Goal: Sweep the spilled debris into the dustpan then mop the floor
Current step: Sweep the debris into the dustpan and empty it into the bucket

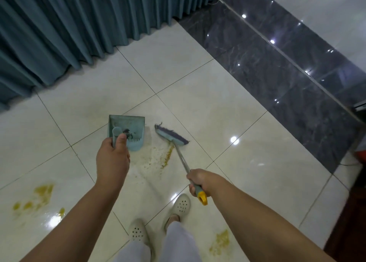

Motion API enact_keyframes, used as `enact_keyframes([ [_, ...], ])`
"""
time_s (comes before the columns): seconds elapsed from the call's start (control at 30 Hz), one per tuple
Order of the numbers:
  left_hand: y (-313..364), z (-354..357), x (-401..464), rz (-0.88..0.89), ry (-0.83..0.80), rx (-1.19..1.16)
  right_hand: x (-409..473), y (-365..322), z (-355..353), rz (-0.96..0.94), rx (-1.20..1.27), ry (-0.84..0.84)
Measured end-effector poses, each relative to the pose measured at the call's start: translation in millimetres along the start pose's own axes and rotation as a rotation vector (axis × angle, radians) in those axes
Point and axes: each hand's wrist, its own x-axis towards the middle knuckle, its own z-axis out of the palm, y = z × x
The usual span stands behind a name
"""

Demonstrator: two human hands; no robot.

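My left hand (111, 159) grips the upright handle of a light blue dustpan (128, 129) that rests on the white tiled floor, with a little dark debris inside. My right hand (198, 180) holds the grey, yellow-tipped handle of a broom (171, 136), whose blue head with purple bristles sits on the floor just right of the pan. Between pan and broom, nearer to me, lies a smear of pale crumbs and yellow-brown residue (158, 159).
Teal curtains (69, 24) hang along the far left. A dark marble strip (277, 67) runs diagonally at the right. Yellow stains mark the floor at lower left (39, 196) and lower right (221, 242). My feet in white clogs (180, 204) stand below.
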Motion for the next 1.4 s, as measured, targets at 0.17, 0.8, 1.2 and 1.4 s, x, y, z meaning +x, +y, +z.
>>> enact_keyframes([
  [0.17,-7.9,-44.2,-10.3,-0.023,0.009,-0.078,-27.8,49.9,35.6,0.044,-0.039,-0.046],
  [0.8,-31.3,-110.3,-9.3,-0.070,0.057,-0.110,-37.0,33.0,54.1,0.006,-0.002,0.014],
  [1.2,-23.6,-89.2,4.9,-0.096,0.077,-0.112,-7.7,-38.7,3.2,-0.090,0.151,0.090],
  [1.4,-21.0,-71.0,10.7,-0.105,0.081,-0.098,10.7,-45.7,-6.8,-0.004,0.122,0.048],
])
